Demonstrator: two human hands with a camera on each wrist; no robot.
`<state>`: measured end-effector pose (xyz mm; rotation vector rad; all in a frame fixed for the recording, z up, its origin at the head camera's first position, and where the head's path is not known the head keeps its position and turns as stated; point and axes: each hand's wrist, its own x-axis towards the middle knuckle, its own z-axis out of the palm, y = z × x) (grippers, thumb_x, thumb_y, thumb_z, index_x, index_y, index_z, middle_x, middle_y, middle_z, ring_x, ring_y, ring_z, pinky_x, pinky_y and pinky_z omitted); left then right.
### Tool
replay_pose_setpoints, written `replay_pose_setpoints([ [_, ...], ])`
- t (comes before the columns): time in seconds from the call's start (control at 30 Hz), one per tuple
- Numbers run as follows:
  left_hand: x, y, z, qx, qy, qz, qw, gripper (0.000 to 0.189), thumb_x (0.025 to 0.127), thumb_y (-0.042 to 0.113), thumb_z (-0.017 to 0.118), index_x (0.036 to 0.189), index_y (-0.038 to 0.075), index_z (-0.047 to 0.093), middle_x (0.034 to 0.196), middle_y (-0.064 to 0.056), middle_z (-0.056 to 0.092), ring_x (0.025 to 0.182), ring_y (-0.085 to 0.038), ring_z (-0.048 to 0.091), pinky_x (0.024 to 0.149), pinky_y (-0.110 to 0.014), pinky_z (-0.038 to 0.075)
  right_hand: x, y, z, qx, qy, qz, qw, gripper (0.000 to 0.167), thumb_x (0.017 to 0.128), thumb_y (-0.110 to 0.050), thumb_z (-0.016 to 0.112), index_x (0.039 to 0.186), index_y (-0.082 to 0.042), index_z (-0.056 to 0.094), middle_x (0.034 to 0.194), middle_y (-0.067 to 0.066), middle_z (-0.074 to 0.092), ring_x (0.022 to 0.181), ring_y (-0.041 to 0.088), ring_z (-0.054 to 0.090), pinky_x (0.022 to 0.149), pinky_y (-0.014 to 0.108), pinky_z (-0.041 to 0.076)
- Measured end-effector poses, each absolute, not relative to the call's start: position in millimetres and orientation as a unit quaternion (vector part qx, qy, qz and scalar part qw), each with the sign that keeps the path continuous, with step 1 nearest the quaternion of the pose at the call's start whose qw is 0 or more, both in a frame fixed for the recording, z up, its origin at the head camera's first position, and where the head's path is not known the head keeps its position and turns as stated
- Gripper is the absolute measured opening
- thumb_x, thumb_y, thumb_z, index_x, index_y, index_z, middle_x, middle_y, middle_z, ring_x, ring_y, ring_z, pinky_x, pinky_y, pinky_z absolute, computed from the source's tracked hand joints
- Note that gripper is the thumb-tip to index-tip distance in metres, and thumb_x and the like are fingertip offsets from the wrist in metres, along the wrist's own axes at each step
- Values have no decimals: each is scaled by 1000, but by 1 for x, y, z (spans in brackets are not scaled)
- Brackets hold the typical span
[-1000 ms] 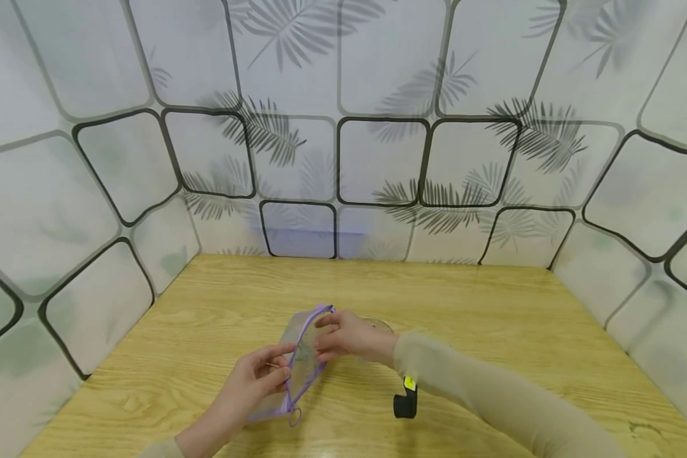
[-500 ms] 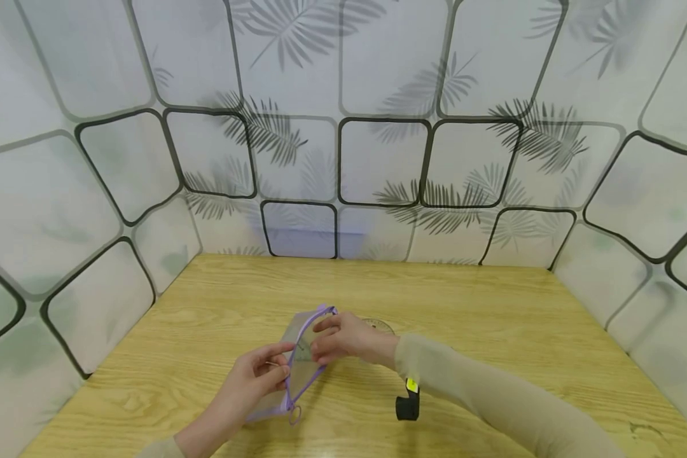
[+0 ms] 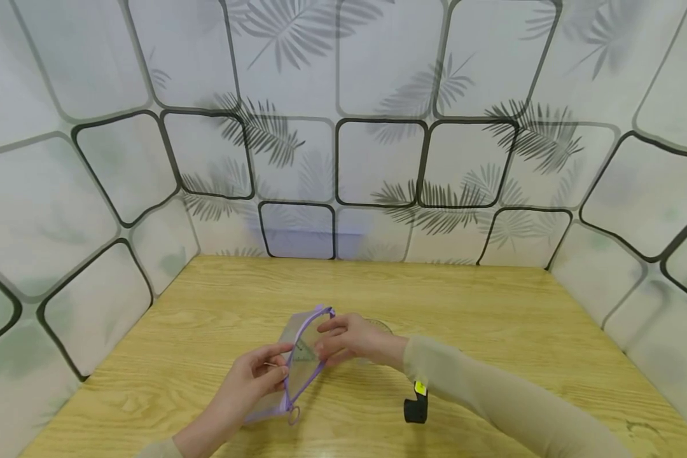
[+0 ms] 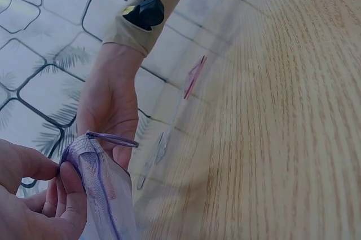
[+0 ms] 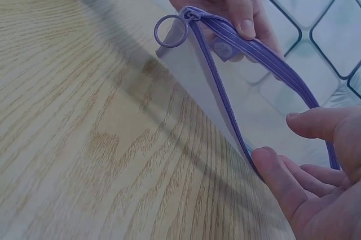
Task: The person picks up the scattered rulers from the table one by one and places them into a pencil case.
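Observation:
My left hand [image 3: 257, 378] pinches the rim of a see-through mesh zip pouch [image 3: 271, 402] with purple edging, thumb on one side and fingers on the other. The unzipped mouth faces right, and a ring pull [image 5: 171, 31] hangs at the zipper's near end. Through the mouth a small clear set square [image 3: 303, 352] shows inside. My right hand [image 3: 349, 338] is at the mouth, its fingertips just at the zipper edge. In the right wrist view its thumb [image 5: 313, 124] and forefinger stand apart with nothing between them.
A clear protractor [image 3: 379, 326] lies on the wooden table [image 3: 464, 299] behind my right wrist, partly hidden. A clear piece with a red edge [image 4: 195, 76] lies farther off. A black camera [image 3: 416, 407] sits under my right sleeve. Patterned curtains [image 3: 378, 159] enclose the table.
My right hand has drawn slightly to the right, away from the pouch's inside, and the set square shows more fully in the mouth. The left hand keeps its place.

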<state>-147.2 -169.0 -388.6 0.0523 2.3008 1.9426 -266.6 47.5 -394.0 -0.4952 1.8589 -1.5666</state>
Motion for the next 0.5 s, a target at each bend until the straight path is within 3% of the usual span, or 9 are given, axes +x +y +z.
replay_pose_setpoints([
  [0.5, -149, -170, -390, 17, 762, 644, 66, 49, 95, 8, 60, 140, -7, 47, 102, -4, 54, 93, -13, 59, 81, -23, 60, -269, 59, -393, -191, 710, -598, 320, 57, 93, -10, 65, 142, 7, 43, 131, 28, 59, 96, 22, 71, 87, 41, 61],
])
